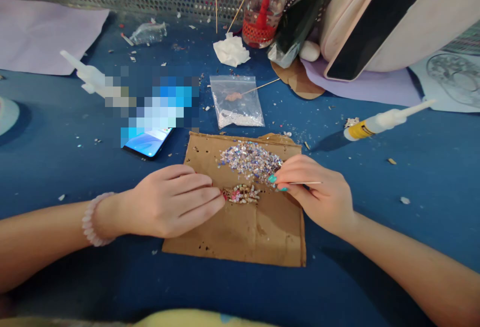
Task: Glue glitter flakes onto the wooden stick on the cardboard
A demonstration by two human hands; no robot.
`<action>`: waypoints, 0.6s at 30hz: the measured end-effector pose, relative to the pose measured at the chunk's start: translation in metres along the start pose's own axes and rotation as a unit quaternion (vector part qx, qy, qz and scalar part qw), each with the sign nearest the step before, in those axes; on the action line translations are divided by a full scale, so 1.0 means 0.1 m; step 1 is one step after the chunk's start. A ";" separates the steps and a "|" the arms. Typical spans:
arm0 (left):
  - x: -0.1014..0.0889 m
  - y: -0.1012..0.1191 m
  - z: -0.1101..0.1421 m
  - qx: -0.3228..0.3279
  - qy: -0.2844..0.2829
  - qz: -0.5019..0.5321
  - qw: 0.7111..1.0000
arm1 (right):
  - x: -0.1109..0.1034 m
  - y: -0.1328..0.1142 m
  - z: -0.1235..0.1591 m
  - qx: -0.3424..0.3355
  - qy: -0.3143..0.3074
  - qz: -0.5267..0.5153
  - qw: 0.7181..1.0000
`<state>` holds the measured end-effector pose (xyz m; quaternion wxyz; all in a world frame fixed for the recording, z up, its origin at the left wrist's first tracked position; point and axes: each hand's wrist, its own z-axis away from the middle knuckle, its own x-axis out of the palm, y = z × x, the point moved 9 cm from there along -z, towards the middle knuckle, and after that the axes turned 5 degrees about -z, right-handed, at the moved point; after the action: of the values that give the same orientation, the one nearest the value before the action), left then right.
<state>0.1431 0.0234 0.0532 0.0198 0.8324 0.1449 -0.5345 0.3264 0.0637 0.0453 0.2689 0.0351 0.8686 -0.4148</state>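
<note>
Your right hand point(322, 192) pinches a stick point(308, 182) at the cardboard's point(232, 242) right edge; your left hand point(174, 199), grip unclear, meets beads point(245, 195).

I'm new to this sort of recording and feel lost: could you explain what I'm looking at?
There is no machine here: a person works with two bare hands. The single picture comes from a camera worn on the head, looking forward and down, so the arms enter from both sides.

On the blue table lies a piece of cardboard, with a pile of tiny shiny bits and a small beaded piece on it. Beyond are a clear bag, a lit phone and a bottle with a long nozzle.

The right hand holds a thin stick. The left hand's fingertips are at the beaded piece's left end; its exact grip is hidden.
</note>
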 end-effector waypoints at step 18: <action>0.02 0.06 0.10 0.043 0.017 -0.017 0.999 | 0.00 -0.02 0.01 -0.008 0.003 -0.016 1.000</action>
<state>0.1364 0.0163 0.0461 -0.0277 0.8388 0.1365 -0.5264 0.3265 0.0616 0.0466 0.2601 0.0204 0.8729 -0.4123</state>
